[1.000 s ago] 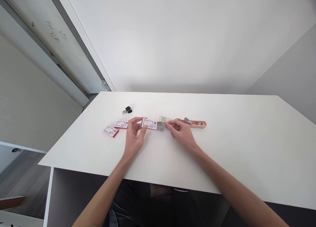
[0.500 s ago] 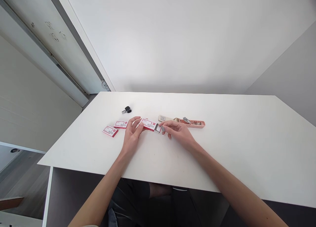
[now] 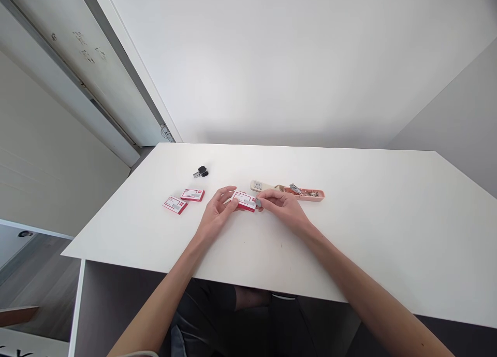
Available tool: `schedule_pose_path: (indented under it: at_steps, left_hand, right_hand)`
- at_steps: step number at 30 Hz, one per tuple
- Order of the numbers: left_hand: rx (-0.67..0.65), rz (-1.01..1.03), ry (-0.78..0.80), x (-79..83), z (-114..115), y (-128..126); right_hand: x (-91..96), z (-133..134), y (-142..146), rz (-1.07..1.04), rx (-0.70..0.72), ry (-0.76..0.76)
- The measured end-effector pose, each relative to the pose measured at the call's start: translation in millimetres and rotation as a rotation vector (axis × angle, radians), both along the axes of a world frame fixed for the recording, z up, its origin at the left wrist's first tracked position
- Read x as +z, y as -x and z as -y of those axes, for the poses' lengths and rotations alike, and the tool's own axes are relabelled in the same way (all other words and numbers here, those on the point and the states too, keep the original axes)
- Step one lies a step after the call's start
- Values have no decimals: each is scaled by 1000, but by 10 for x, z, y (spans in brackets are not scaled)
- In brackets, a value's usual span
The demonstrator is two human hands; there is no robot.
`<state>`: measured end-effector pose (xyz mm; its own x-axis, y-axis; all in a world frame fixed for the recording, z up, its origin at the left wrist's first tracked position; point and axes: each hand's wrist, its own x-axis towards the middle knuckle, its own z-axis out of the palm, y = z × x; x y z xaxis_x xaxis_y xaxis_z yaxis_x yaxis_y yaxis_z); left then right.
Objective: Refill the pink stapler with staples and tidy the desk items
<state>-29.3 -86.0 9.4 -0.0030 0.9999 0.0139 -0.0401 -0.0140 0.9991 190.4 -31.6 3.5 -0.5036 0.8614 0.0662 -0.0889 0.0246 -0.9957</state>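
My left hand [image 3: 218, 216] holds a small red and white staple box [image 3: 244, 200] just above the white table [image 3: 349, 232], fingers pinched on its left end. My right hand [image 3: 283, 208] is closed at the box's right end, thumb and forefinger pinching a small grey piece, a strip of staples or the inner tray, right at the box's opening. Behind my right hand lies an opened pink and cream stapler [image 3: 295, 191] with its metal magazine showing.
Two more red and white staple boxes [image 3: 192, 195] [image 3: 174, 204] lie to the left of my hands. A small black and silver staple remover [image 3: 201, 172] sits farther back left. The table's near edge runs below my forearms; a wall stands behind.
The grey piece that stuck out of the box's right end has gone almost fully inside. Both hands and the box have shifted slightly right, and my hands have closed in on the box.
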Motion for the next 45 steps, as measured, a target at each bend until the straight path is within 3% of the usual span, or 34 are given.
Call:
schedule_pose_path:
  at_steps: [7, 13, 17, 26, 30, 34, 41, 45]
  left_hand:
    - [47, -83, -52, -1, -8, -1]
    - [389, -340, -263, -72, -38, 53]
    - [518, -607, -384, -75, -93, 173]
    - [491, -929, -281, -80, -416, 832]
    - [517, -972, -268, -121, -444, 969]
    - [593, -957, -451, -143, -373, 786]
    - [194, -889, -617, -140, -435, 45]
    - [171, -804, -673, -140, -565, -207]
  right_hand:
    - [-16, -20, -12, -48, -40, 69]
    - [-46, -36, -33, 38, -77, 45]
    - [-26, -28, -40, 98, -65, 29]
    - [13, -11, -30, 156, -23, 2]
    - [11, -7, -32, 140, -9, 5]
    - [7, -10, -32, 99, 10, 34]
    - [-37, -86, -51, -125, 47, 140]
    - [-60, -125, -51, -162, 33, 145]
